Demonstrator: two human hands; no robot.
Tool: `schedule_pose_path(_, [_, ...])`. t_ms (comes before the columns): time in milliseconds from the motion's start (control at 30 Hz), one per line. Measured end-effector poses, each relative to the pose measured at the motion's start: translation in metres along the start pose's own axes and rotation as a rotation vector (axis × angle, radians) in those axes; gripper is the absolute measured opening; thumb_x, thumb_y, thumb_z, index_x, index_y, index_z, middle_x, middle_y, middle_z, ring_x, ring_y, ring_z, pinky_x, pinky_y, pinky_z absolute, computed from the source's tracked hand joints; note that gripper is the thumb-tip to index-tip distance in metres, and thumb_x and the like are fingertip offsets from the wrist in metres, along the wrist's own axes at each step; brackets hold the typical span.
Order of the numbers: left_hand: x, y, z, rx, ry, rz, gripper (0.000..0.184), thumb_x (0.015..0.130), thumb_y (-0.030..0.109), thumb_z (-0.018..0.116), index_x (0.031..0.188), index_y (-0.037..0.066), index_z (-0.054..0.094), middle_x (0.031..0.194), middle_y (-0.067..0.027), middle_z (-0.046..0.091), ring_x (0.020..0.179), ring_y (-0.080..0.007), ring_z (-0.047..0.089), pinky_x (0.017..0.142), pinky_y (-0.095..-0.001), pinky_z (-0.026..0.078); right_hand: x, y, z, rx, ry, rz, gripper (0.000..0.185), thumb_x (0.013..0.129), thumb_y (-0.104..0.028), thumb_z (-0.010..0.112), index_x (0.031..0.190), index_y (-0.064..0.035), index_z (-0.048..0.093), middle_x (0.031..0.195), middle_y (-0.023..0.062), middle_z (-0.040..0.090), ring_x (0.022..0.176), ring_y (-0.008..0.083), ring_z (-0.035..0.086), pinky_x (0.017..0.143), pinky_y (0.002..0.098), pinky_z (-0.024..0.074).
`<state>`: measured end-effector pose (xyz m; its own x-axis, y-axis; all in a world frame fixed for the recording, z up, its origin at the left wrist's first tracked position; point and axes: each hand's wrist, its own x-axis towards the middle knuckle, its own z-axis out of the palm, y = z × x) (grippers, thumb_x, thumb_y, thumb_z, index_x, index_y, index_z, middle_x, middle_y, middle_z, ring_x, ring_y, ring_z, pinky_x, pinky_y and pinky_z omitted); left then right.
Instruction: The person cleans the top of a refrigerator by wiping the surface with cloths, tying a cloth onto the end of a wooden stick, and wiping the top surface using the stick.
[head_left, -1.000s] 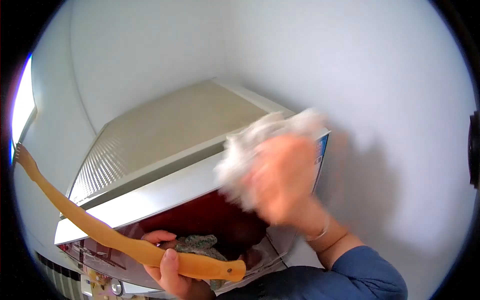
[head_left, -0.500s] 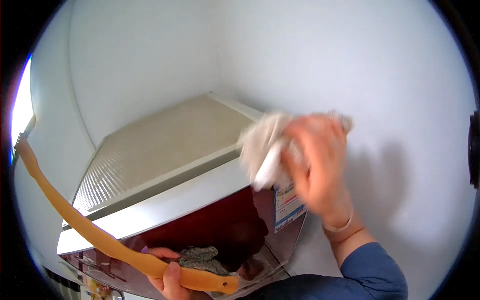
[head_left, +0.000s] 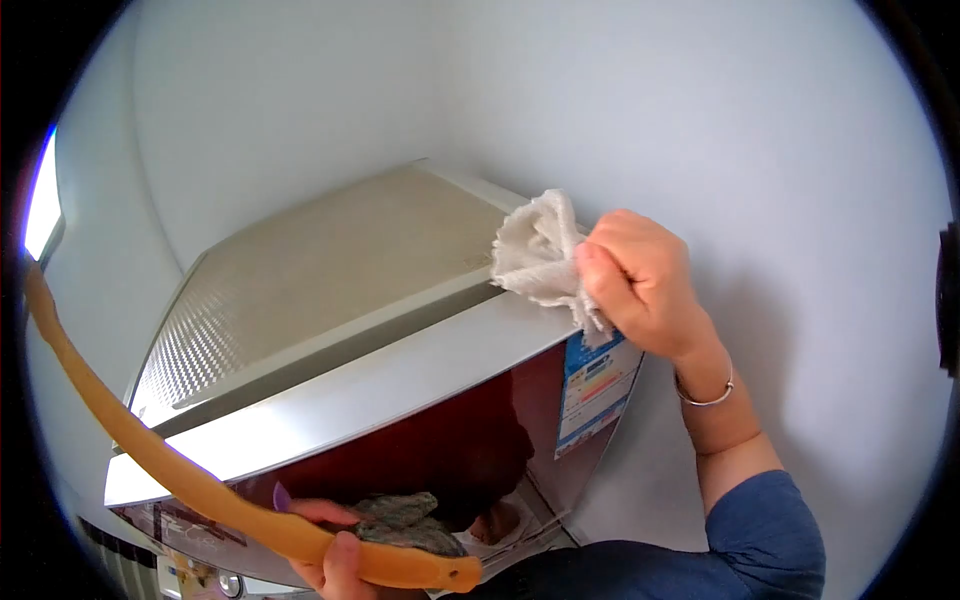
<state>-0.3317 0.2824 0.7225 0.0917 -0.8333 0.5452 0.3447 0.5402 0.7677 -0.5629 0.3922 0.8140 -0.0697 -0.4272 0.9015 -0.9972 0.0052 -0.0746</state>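
My right hand (head_left: 640, 275) is closed in a fist around a crumpled off-white cloth (head_left: 540, 250). The cloth hangs out of the fist at the right front corner of a refrigerator (head_left: 340, 270), over its top edge. Low in the view, my left hand (head_left: 335, 565) grips the orange-brown handle of a long-handled brush (head_left: 190, 480). The handle slants up to the far left, where its head is cut off by the view's edge. A grey-green bundle, perhaps a rag (head_left: 400, 520), lies against the handle beside my left fingers; whether they hold it too I cannot tell.
The refrigerator has a glossy dark red front (head_left: 430, 430) with a blue and white energy label (head_left: 595, 390) at its right. Pale walls (head_left: 800, 180) rise behind and close on the right. A bright window (head_left: 43, 200) shows at far left.
My right hand has turned into a fist, and the cloth now hangs at the refrigerator's corner instead of blurring in motion. The brush stays in my left hand, its far end shifted slightly out of view.
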Motion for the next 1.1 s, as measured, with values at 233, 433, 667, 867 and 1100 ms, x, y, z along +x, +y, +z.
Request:
schedule_pose_path(233, [0.013, 0.002, -0.012, 0.082, -0.168, -0.01, 0.02, 0.063, 0.022, 0.046, 0.071, 0.004, 0.045, 0.069, -0.0051, 0.04, 0.066, -0.0123, 0.034, 0.065, -0.0251, 0.027, 0.012, 0.003, 0.002, 0.552, 0.32, 0.396, 0.038, 0.089, -0.029, 0.045, 0.067, -0.0001, 0.054, 0.06, -0.0013, 0.048, 0.059, 0.0045, 0.042, 0.052, 0.022, 0.036])
schedule_pose_path(433, [0.019, 0.001, -0.013, 0.08, -0.086, -0.007, 0.021, 0.062, 0.023, 0.047, 0.07, 0.004, 0.043, 0.068, -0.006, 0.041, 0.063, -0.0124, 0.035, 0.061, -0.0239, 0.028, 0.069, 0.029, 0.028, 0.187, -0.115, 0.169, 0.042, 0.089, -0.035, 0.043, 0.101, 0.0031, 0.054, 0.09, 0.0102, 0.058, 0.083, 0.0176, 0.054, 0.073, 0.0274, 0.0428])
schedule_pose_path(667, [0.031, -0.015, -0.029, -0.042, -0.156, -0.018, 0.026, 0.057, 0.021, 0.049, 0.073, 0.0, 0.046, 0.066, -0.0084, 0.045, 0.061, -0.0133, 0.038, 0.06, -0.0238, 0.03, 0.081, -0.015, 0.067, 0.171, -0.95, -0.08, 0.045, 0.092, -0.034, 0.034, 0.127, -0.0065, 0.039, 0.134, 0.016, 0.03, 0.124, 0.0282, 0.028, 0.102, 0.0345, 0.0226])
schedule_pose_path(867, [0.032, -0.017, -0.037, -0.152, -0.187, -0.087, 0.026, 0.056, 0.015, 0.052, 0.077, -0.001, 0.049, 0.07, -0.0101, 0.05, 0.066, -0.0151, 0.045, 0.062, -0.025, 0.035, 0.109, -0.042, 0.1, 0.276, -1.067, -0.275, 0.042, 0.092, -0.032, 0.032, 0.127, -0.0092, 0.039, 0.136, 0.0149, 0.028, 0.126, 0.0279, 0.025, 0.103, 0.0346, 0.0201])
schedule_pose_path(1100, [0.047, -0.005, -0.068, -0.295, -0.541, -0.133, 0.014, 0.074, 0.002, 0.053, 0.087, -0.003, 0.052, 0.08, -0.0072, 0.052, 0.068, -0.0103, 0.048, 0.062, -0.0223, 0.039, 0.1, 0.008, 0.1, -0.045, -1.043, 0.016, 0.043, 0.09, -0.031, 0.032, 0.123, -0.0048, 0.041, 0.123, 0.0159, 0.042, 0.117, 0.0278, 0.038, 0.097, 0.0353, 0.0299])
